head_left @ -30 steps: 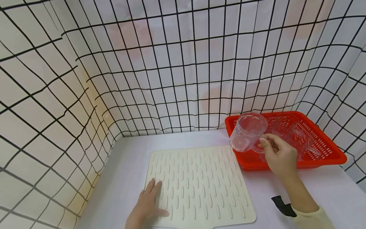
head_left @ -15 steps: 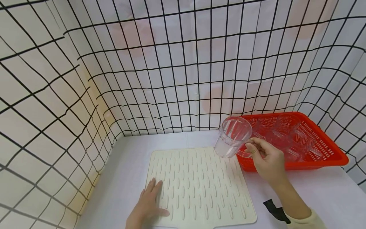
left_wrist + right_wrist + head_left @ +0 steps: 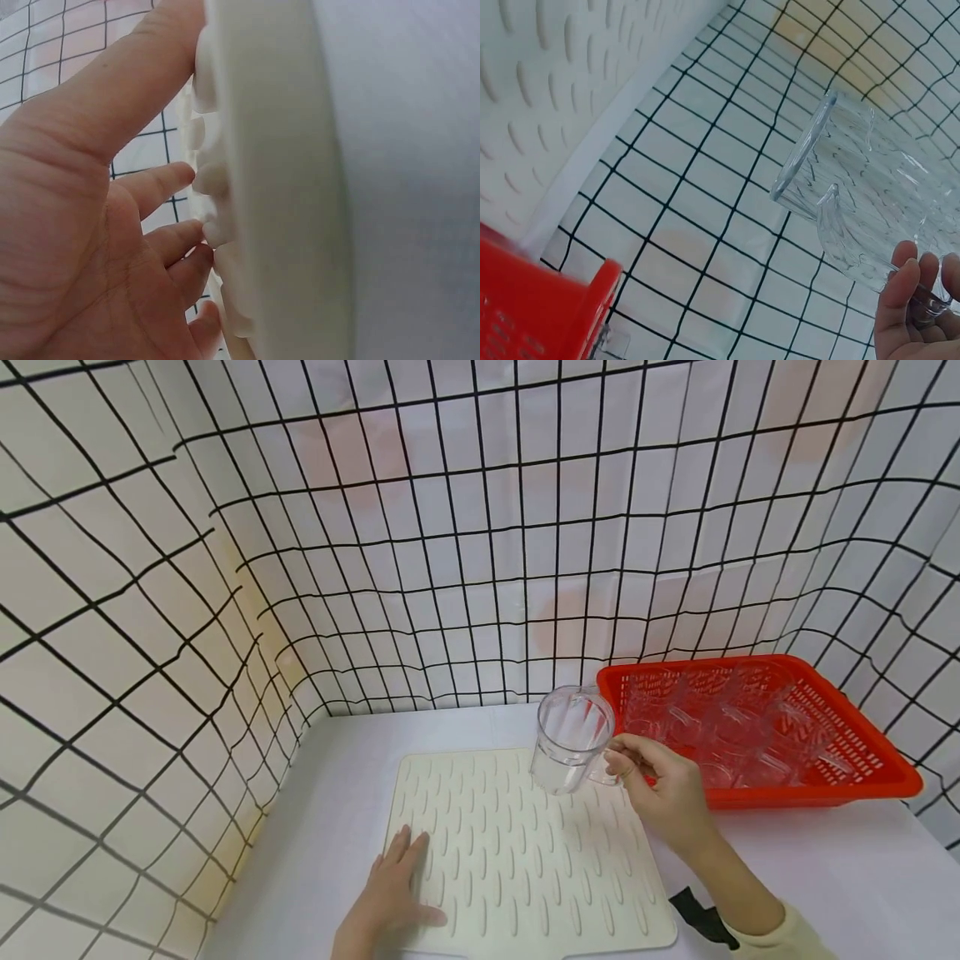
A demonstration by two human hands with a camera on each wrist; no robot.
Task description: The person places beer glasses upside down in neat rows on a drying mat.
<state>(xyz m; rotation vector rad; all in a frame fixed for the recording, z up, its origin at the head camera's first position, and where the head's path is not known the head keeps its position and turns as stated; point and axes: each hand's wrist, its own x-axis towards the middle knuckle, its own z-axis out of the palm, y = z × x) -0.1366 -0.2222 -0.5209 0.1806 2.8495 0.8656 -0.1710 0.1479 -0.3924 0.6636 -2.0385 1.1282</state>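
My right hand [image 3: 669, 797] pinches the handle of a clear mug [image 3: 573, 739] between thumb and fingers. The mug is over the back right part of a cream ridged drying mat [image 3: 517, 868], its open rim up; the head view does not settle whether its base touches. In the right wrist view the fingers [image 3: 897, 300] curl at the handle of the see-through mug [image 3: 870, 180]. My left hand [image 3: 386, 893] rests with spread fingers on the mat's left edge. The left wrist view has its fingertips against the raised ridges, beside the thick mat edge [image 3: 285, 187].
A red plastic basket [image 3: 813, 797] at the right holds several clear mugs [image 3: 738, 727], overlapping and hard to tell apart. Black wire mesh [image 3: 450, 568] stands around the back and sides of the white table [image 3: 337, 777]. A black strip [image 3: 701, 917] hangs by the right sleeve.
My right hand has carried the mug left, away from the red basket and over the mat, and slightly lower. The mug has become more upright. The left hand has stayed on the mat.
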